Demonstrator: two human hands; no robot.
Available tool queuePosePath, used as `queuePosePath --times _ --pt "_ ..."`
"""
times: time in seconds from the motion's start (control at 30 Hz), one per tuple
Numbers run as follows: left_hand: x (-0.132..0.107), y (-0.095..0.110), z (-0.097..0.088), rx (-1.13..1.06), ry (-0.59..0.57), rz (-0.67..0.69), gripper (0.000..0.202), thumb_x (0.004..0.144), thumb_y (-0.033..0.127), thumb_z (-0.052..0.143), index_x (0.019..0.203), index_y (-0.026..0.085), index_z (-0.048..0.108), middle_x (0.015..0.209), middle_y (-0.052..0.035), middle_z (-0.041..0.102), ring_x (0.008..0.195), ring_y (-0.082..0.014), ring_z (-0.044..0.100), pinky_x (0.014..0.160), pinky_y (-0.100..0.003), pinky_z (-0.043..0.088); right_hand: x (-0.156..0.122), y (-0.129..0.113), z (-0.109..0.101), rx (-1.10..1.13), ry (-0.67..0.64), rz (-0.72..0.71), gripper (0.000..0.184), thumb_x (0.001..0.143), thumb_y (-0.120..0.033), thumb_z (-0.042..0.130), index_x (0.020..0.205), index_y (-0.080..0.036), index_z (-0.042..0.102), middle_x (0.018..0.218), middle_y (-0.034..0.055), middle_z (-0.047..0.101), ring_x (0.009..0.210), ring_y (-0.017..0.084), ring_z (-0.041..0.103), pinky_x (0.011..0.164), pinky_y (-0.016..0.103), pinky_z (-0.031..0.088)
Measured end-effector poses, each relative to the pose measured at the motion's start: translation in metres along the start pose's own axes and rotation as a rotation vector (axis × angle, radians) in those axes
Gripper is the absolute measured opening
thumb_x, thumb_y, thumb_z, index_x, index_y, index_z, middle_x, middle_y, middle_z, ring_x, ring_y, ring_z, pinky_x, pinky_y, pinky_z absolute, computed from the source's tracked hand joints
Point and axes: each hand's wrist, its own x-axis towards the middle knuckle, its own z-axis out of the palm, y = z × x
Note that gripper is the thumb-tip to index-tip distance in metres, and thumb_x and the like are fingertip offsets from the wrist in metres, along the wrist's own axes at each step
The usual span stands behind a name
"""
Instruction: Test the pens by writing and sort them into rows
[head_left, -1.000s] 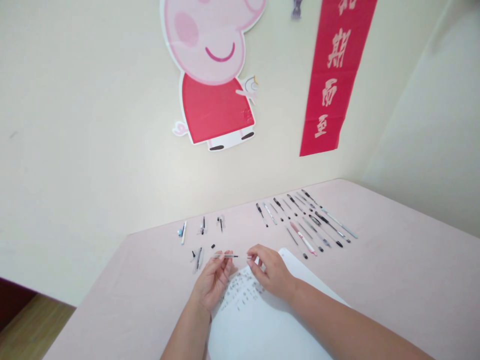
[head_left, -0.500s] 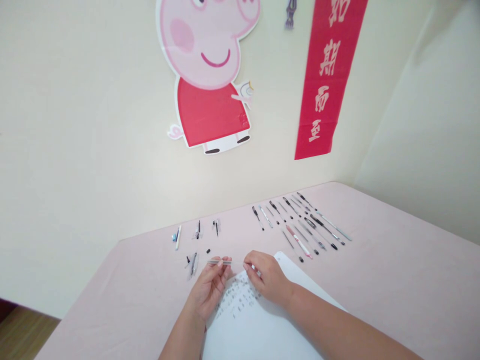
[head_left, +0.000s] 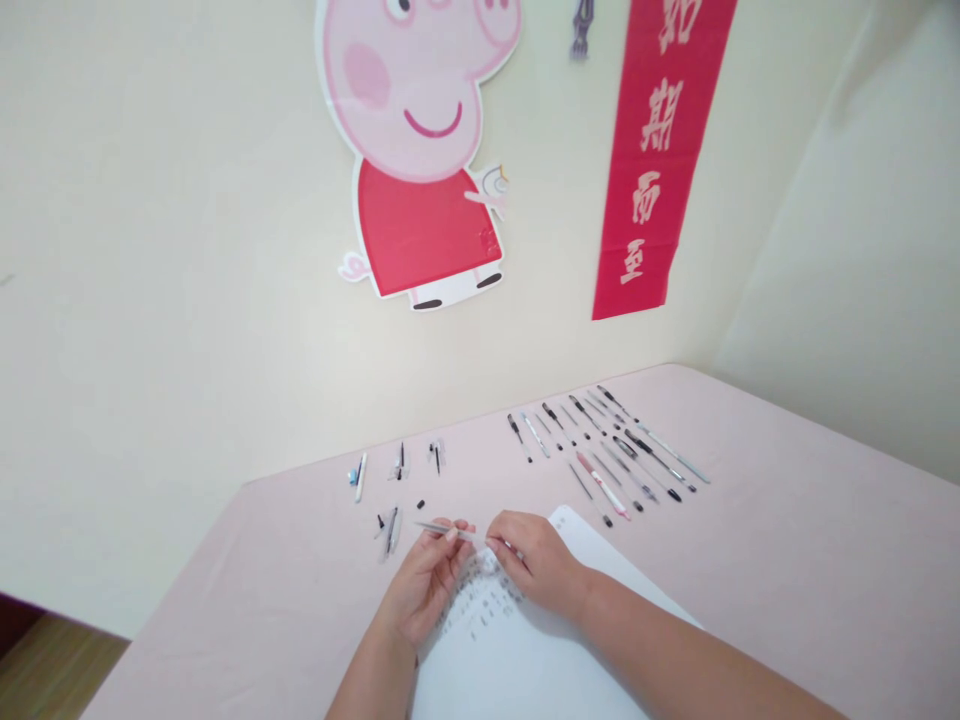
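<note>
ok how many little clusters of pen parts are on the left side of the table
4: in the far row, the blue-and-white cluster, middle cluster and rightmost cluster; the near cluster lies beside the left hand. Lone black piece uncounted.

Slim, greyish, see-through pen tube held between the left hand and right hand, nearly level, sloping slightly down rightward.

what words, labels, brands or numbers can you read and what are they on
"期而至": red banner; character above partly cut off
Paper: dark marks, too small to read
Held tube, pens: any print too small to read
Pig cutout: small mark, unreadable
</note>
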Motion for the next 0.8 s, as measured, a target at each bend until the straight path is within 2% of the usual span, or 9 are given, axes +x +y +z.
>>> queuePosePath --times 0.27,0.47,0.63,0.8 --pt "0.0 -0.001 0.0 0.045 -0.043 -0.005 0.012 0.076 -0.001 0.059 0.073 0.011 0.06 0.082 -0.0052 0.065 0.073 -0.0101 0.065 0.07 -0.018 0.056 0.0 0.003 0.002 0.026 -0.037 0.011 0.019 0.091 -0.023 0.038 0.079 -0.018 0.052 0.071 0.0025 0.055 0.065 0.014 0.05 0.061 0.026 0.04" --pt "-0.001 -0.001 -0.001 0.055 -0.066 -0.017 0.011 0.074 0.001 0.062 0.071 0.011 0.06 0.081 -0.0044 0.064 0.074 -0.0103 0.065 0.071 -0.019 0.055 0.002 -0.001 -0.001 -0.016 -0.009 0.081 0.02 0.091 -0.022 0.038 0.078 -0.018 0.053 0.069 0.002 0.055 0.064 0.014 0.051 0.06 0.025 0.039" --pt "0.0 -0.001 -0.001 0.081 -0.08 -0.025 0.012 0.072 0.002 0.066 0.069 0.011 0.059 0.076 -0.0016 0.062 0.068 -0.0085 0.063 0.068 -0.018 0.055 0.019 0.004 -0.006 -0.136 -0.062 0.147 0.013 0.083 -0.015 0.045 0.08 -0.017 0.058 0.074 0.0029 0.059 0.069 0.015 0.053 0.064 0.026 0.039" --pt "0.003 -0.003 -0.006 0.069 -0.092 -0.033 0.012 0.071 0.003 0.068 0.073 0.012 0.059 0.078 -0.001 0.063 0.067 -0.0082 0.063 0.066 -0.018 0.055 0.047 0.029 0.005 -0.124 -0.154 0.267 0.016 0.078 -0.01 0.051 0.085 -0.016 0.064 0.084 0.0051 0.063 0.079 0.015 0.056 0.073 0.025 0.041"
